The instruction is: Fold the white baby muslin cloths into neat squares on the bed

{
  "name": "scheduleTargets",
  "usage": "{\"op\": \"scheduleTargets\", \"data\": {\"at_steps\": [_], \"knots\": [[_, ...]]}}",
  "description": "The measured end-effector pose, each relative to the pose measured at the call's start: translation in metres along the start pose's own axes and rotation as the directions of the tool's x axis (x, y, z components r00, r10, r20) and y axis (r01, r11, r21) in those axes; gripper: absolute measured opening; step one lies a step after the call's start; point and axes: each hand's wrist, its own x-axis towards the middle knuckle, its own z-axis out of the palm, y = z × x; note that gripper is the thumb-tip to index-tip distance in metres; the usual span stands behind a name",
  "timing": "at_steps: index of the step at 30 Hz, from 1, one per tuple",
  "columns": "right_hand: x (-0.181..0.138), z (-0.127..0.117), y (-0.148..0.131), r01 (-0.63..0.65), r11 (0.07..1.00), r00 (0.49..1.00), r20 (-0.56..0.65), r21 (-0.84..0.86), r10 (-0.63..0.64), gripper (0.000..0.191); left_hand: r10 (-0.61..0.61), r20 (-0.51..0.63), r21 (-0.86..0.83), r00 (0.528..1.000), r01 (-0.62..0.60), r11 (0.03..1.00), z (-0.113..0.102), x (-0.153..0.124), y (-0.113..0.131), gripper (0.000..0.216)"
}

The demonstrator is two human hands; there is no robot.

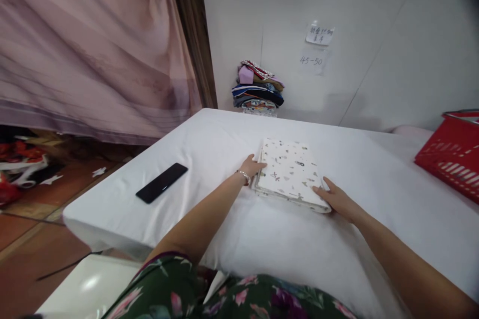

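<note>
A folded white cloth with small printed figures (289, 172) lies flat on the white-covered table (232, 229). My left hand (252, 166), with a bracelet at the wrist, rests against the cloth's left edge, fingers closed on that edge. My right hand (335, 198) lies at the cloth's near right corner, fingers stretched flat and touching it.
A black phone (161, 182) lies on the table's left part. A stack of folded clothes (258, 89) sits at the far edge against the wall. A red plastic basket (451, 154) stands at the right. A pink curtain (93, 45) hangs left, above a floor with clutter.
</note>
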Motion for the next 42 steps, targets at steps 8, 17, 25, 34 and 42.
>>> {"op": "scheduleTargets", "data": {"at_steps": [8,17,25,34,42], "knots": [[-0.018,0.005,-0.010,0.289,0.735,0.843,-0.201,-0.613,-0.499,0.052,-0.050,0.121,0.086,0.991,0.040,0.995,-0.015,-0.027,-0.013,0.084],[-0.027,0.069,-0.066,0.706,0.582,0.666,0.097,-0.403,-0.740,0.033,0.022,0.065,0.070,0.998,-0.027,0.997,-0.011,-0.034,-0.032,0.048],[-0.013,0.105,-0.086,0.731,0.436,0.581,0.146,-0.525,-0.800,0.029,0.007,0.173,0.016,0.985,-0.010,1.000,-0.019,-0.047,-0.029,0.034],[-0.006,0.119,-0.086,0.691,0.463,0.593,0.069,-0.555,-0.802,0.024,0.011,0.176,-0.089,0.984,0.005,0.996,-0.015,-0.046,-0.029,0.026],[-0.006,0.124,-0.085,0.708,0.456,0.556,0.027,-0.539,-0.831,0.022,-0.015,0.180,-0.147,0.984,0.042,0.988,-0.014,-0.044,-0.030,0.022]]}}
